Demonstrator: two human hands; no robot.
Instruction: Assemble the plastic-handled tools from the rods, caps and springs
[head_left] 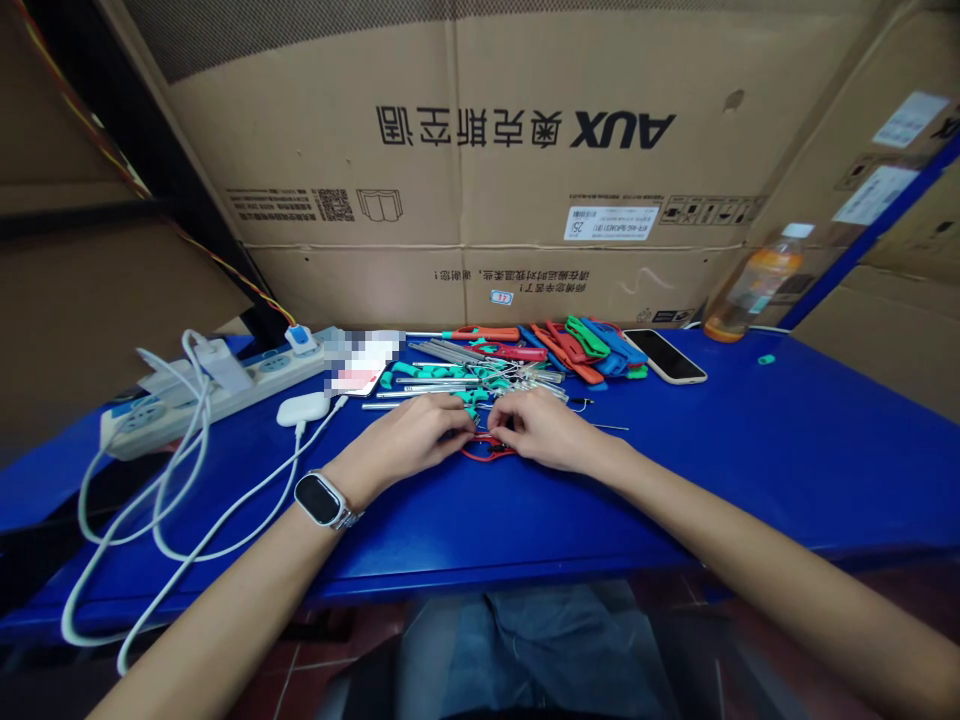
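A red lighter casing [487, 452] lies low over the blue table, small dark parts showing in it. My left hand [427, 430], a watch at its wrist, is closed with its fingertips on the casing's left end. From the other side my right hand [544, 425] pinches at the same casing; any small part between its fingers is hidden. Just beyond both hands lies a pile of silver lighter tubes [442, 380] with green plastic pieces [431, 372] and thin wires. An orange-handled lighter [487, 334] with a long metal tube rests at the back of the pile.
Red, green and blue casings [589, 345] are heaped behind right, beside a phone [665, 356]. An orange drink bottle [754, 285] stands farther right. At left are a power strip [217, 390], white cables [202, 450] and a white earbud case [303, 408]. A large cardboard box [480, 190] backs the table.
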